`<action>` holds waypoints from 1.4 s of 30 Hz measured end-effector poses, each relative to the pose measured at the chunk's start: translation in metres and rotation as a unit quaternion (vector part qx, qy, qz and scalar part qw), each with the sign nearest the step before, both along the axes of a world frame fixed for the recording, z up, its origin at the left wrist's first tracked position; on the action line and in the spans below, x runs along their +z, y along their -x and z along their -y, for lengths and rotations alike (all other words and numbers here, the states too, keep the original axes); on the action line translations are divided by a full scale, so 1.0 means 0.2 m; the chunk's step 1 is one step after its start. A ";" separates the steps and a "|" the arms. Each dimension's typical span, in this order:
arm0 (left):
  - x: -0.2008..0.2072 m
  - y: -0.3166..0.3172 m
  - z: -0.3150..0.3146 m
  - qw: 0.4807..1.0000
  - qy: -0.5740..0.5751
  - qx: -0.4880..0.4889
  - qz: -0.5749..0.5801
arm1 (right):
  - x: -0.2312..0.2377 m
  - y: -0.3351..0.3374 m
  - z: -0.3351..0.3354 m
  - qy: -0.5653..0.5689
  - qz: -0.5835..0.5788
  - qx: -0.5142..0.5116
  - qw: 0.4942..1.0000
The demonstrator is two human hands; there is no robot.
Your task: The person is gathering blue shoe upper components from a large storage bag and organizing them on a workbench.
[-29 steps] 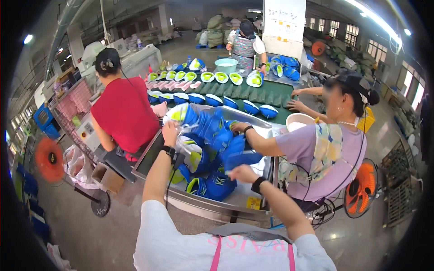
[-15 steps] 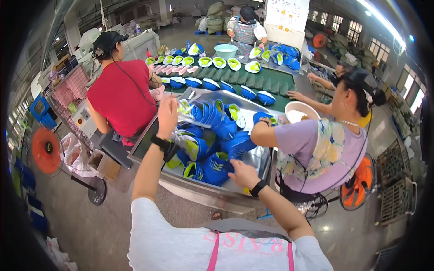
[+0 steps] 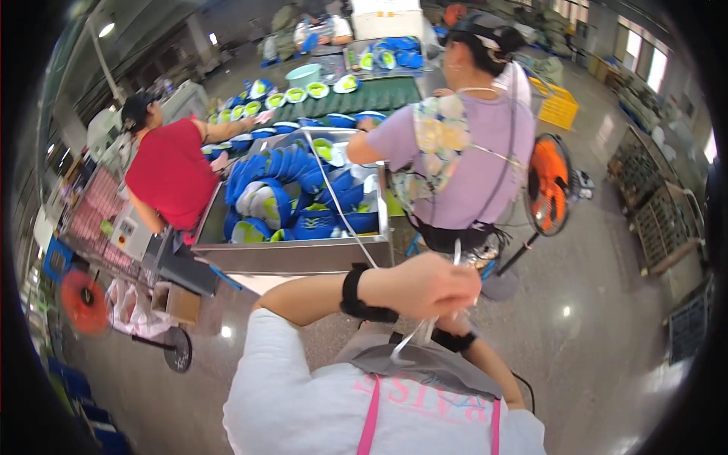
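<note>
One white strand (image 3: 339,203) runs at ten to eleven o'clock from our left hand (image 3: 425,287), crossing in front of the metal bin (image 3: 284,259) and passing out of sight at our left wrist. Short white lengths show above and below that hand; we cannot tell whether all are one piece. Our left fingers are together, apparently pinched on the white length. Our right hand (image 3: 455,324), at four to five o'clock from the left, is largely hidden behind it, so we cannot tell its grip.

We judge the step in hand to be handling the strand close to our body, with both hands nearly together. The next move would call for a secure pinch and the long run kept free of the bin's rim.

At ten o'clock, the bin holds blue shoe uppers (image 3: 262,168) with lime-green linings, many nested in a curved row. Near twelve, a co-worker in purple (image 3: 497,171) stands beside it; at ten, farther out, is a co-worker in red (image 3: 174,171). Beyond, at eleven, runs a green conveyor (image 3: 387,89); an orange fan (image 3: 547,186) stands at two.
</note>
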State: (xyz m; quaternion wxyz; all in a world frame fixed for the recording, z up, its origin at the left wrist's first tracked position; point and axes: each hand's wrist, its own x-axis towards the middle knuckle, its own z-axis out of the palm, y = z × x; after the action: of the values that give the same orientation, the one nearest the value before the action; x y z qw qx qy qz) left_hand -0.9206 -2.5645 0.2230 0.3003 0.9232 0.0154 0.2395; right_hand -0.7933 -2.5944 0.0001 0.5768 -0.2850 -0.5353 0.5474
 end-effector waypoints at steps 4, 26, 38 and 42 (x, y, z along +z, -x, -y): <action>-0.17 -0.35 -0.07 0.943 0.326 0.047 0.040 | 0.20 -0.49 0.46 0.161 0.142 -0.149 0.965; -1.27 -2.93 -0.22 0.743 0.628 -0.113 -0.201 | 0.20 -3.27 0.81 0.172 -0.217 -0.575 0.770; -1.35 -4.47 -0.47 0.582 0.810 -0.034 0.071 | -0.32 -4.06 0.95 0.423 -0.198 -0.432 0.771; -1.25 -4.84 -0.48 0.661 0.746 0.061 0.050 | -0.07 -4.56 0.70 0.288 0.004 -0.519 0.805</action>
State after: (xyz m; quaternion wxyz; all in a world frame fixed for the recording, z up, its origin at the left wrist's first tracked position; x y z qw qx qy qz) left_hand 0.0464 -2.4695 -0.0270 0.8734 0.3736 0.2297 0.2118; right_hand 0.1185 -2.7352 -0.0140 0.6642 -0.6751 -0.1276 0.2945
